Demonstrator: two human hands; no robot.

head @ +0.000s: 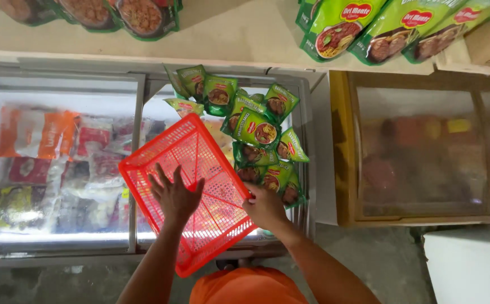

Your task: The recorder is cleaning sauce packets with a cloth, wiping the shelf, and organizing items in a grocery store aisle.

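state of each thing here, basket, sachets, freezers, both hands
red plastic mesh basket: empty, tilted on the freezer lid
green sauce sachets: heaped loose on the glass
glass-top chest freezer: lid shut, stocked
yellow-framed freezer: shut, glass fogged
left hand: flat on basket
right hand: at basket edge beside sachets

The red mesh basket (191, 186) and the heap of green pouches (259, 132) cover the freezer's right glass lid (298, 112) (nearly all of it), while the left lid (59, 163) lies bare and reachable from above.

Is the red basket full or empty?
Empty. Through the red basket mesh only the freezer lid shows; the green packets lie outside it, on the glass.
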